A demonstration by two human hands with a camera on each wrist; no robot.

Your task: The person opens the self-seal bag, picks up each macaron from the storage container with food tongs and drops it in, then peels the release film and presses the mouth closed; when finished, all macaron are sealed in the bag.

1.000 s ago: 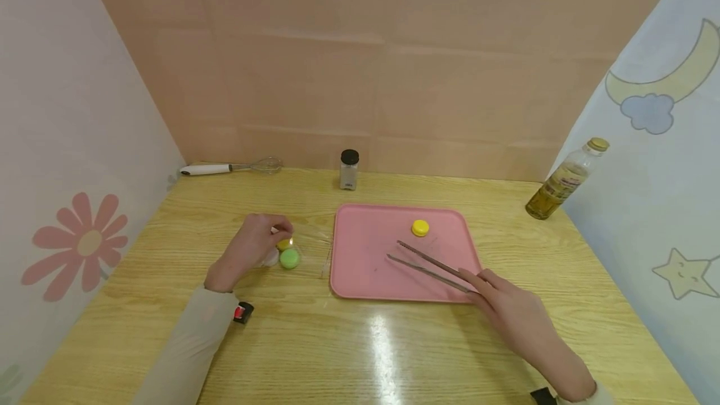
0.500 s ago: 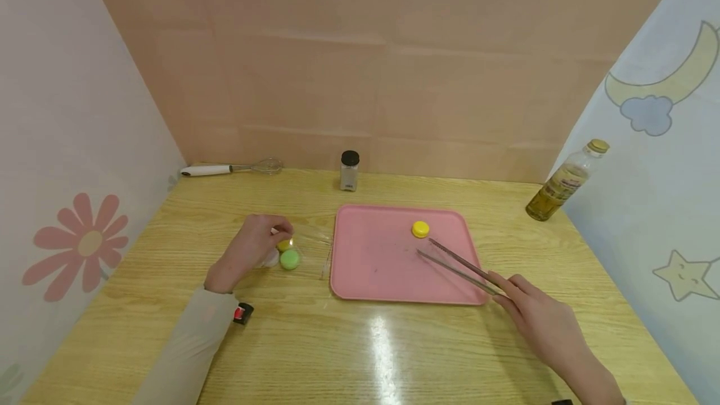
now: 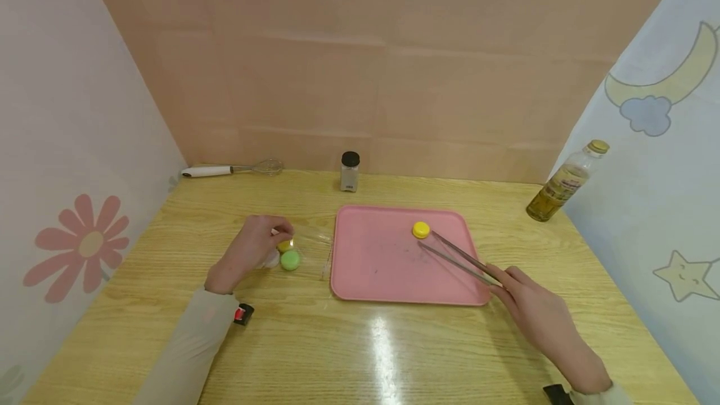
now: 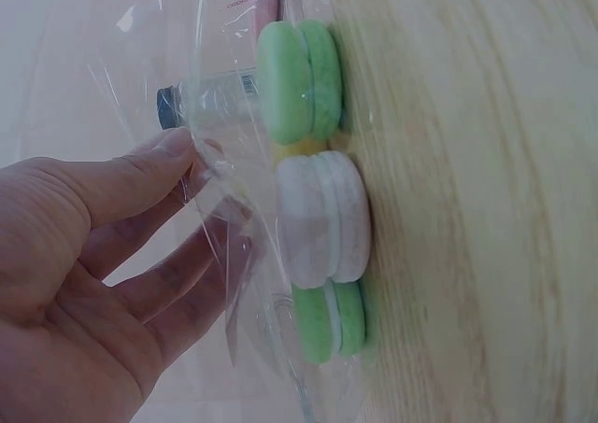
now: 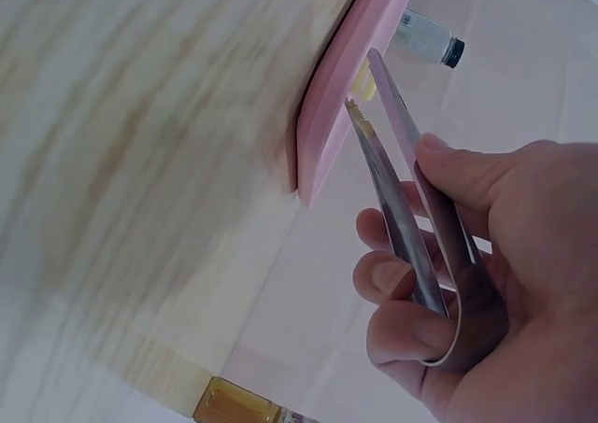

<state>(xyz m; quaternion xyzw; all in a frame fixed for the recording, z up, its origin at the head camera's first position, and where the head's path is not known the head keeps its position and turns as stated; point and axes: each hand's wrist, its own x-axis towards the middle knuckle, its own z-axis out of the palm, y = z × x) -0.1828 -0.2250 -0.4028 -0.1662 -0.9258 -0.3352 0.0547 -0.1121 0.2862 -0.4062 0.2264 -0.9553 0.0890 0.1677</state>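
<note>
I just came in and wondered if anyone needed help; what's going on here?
A person's left hand pinches a clear bag on the table; the macarons by that hand appear to be inside it. The right hand holds tongs, tips parted, close to a yellow macaron on the pink tray. Whether they touch it is unclear, but they aren't closed around it, and it rests on the tray.

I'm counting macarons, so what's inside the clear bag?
Two green macarons, a pale macaron and part of a yellow macaron; any others behind them are covered and can't be seen.
</note>
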